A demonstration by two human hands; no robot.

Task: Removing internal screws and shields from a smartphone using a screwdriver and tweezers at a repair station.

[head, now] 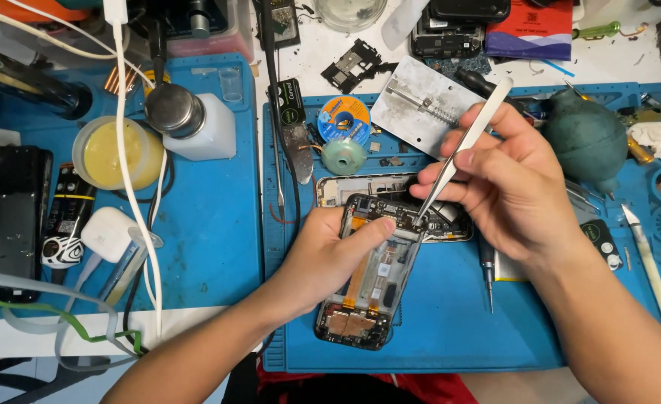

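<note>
- The left hand [323, 254] covers the left edge of the phone [372, 273].
- The right hand [506, 183] hides part of the second phone [360, 187].
- The tweezers [461, 146] tip contact is too small to tell.

Opened phone [364, 288] on mat [450, 329] (screwdriver [486, 271] right).
</note>
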